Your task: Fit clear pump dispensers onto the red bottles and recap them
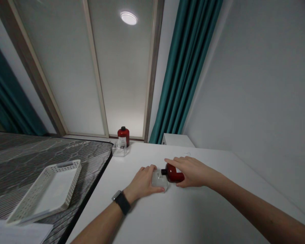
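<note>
My right hand is wrapped round a dark red bottle with a black cap, tipped on its side so the cap points left. The cap lies over a small clear container on the white table. Around the left side of that container, the thumb and fingers of my left hand are closed. A dark-banded watch is on my left wrist. What the clear container holds, if anything, I cannot make out.
Toward the table's far left corner, a second red bottle stands upright behind a clear box. A white perforated basket rests on the grey bed surface at left, near some white paper. A white cabinet stands beyond the table.
</note>
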Available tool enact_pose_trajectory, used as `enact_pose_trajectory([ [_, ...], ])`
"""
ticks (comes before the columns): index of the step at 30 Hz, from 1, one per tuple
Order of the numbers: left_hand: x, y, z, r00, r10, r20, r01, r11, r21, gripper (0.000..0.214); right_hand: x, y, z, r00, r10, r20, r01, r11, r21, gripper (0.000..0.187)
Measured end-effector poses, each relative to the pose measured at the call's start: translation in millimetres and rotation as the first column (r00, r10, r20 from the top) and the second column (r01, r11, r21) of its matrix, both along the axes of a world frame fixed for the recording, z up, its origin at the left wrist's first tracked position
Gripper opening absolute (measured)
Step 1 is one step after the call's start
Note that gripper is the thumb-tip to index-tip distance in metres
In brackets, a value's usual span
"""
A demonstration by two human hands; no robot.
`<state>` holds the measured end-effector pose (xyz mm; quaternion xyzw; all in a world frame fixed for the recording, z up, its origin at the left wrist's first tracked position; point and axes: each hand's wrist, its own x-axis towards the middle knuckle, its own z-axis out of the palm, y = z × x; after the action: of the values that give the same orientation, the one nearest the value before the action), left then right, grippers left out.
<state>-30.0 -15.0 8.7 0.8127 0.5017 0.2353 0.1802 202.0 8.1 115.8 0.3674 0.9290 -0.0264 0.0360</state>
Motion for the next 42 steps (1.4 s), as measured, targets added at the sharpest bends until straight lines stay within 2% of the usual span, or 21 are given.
enact_pose_trajectory([
  [42,0.5,0.7,-1.7,1.000,-0.008,-0.008,0.008,1.000,0.022,0.065,-1.5,0.5,2.7,1.000,-0.012,0.023,0.012,1.000,-0.002,0.088],
])
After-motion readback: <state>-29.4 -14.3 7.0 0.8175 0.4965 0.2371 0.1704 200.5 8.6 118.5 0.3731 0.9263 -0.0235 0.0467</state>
